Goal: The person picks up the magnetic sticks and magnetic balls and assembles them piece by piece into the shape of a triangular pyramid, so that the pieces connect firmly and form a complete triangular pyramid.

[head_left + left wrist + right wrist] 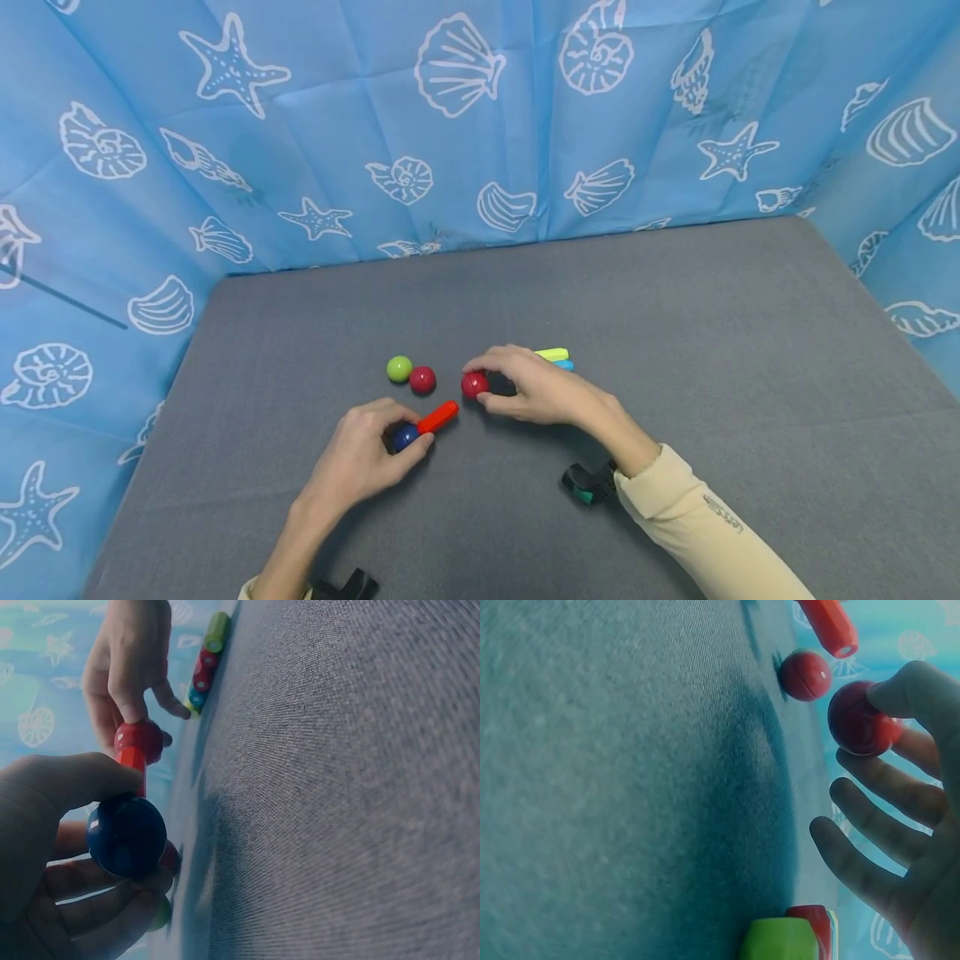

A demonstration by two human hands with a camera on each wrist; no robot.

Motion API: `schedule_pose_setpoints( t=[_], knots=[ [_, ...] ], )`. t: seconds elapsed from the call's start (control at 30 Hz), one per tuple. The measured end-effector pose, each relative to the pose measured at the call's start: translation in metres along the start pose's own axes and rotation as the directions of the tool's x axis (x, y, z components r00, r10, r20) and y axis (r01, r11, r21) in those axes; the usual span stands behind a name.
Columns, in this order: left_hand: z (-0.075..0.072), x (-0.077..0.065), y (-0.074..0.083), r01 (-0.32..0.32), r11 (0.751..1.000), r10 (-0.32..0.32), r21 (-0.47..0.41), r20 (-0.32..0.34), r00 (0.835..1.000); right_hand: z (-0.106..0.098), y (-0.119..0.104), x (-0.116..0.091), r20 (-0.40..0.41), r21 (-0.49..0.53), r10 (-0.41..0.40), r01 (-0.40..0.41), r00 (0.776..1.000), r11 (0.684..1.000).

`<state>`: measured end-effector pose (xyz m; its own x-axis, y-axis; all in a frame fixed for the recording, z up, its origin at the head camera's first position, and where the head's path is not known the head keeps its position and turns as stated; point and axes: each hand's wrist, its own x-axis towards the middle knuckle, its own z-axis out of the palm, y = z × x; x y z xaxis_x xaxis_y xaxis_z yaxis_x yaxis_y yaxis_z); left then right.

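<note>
My left hand (pixel 358 450) holds a dark blue ball (pixel 406 437) together with a short red stick (pixel 438 417), its thumb pressed along the stick where it meets the ball. The stick's free end points toward my right hand (pixel 536 385). That hand pinches a glossy red ball (pixel 474 384) between thumb and fingertips, and its other fingers are spread in the right wrist view. From the left wrist view, the red ball (pixel 139 741) lines up with the far end of the stick. In the right wrist view, the stick end (pixel 844 645) shows apart from the ball.
A green ball (pixel 399 368) and a second red ball (pixel 422 380) lie side by side beyond my left hand. Yellow-green (pixel 552 354) and blue sticks (pixel 564 365) lie partly hidden behind my right hand. A shell-patterned blue curtain (pixel 450 150) borders the grey table (pixel 712 333).
</note>
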<state>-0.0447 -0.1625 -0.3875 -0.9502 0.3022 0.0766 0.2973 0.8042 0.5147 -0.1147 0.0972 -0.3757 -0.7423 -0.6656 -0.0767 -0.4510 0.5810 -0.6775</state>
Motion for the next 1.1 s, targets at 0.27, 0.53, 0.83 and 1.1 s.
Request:
schedule_pose_setpoints(
  t=[0.27, 0.53, 0.83, 1.1],
  knots=[
    [0.0006, 0.0001, -0.0007, -0.008, 1.000, 0.008, -0.001, -0.013, 1.000, 0.0037, -0.0018, -0.0020, 0.010, 0.022, -0.083, 0.082, 0.997, 0.996],
    [0.0023, 0.0000, -0.0005, 0.008, 1.000, -0.008, -0.004, 0.008, 1.000, 0.0076, -0.0014, -0.0009, 0.021, 0.034, -0.100, 0.099, 0.995, 0.994],
    [0.0059, -0.0014, 0.0017, -0.039, 0.998, 0.039, 0.039, 0.005, 0.999, 0.0091, 0.0039, -0.0008, 0.024, 0.040, -0.146, 0.145, 0.989, 0.989],
    [0.0094, -0.0009, -0.0004, -0.063, 0.997, 0.066, -0.033, 0.081, 0.995, 0.0099, 0.0057, -0.0013, 0.073, 0.004, -0.118, 0.118, 0.990, 0.993]
  ],
)
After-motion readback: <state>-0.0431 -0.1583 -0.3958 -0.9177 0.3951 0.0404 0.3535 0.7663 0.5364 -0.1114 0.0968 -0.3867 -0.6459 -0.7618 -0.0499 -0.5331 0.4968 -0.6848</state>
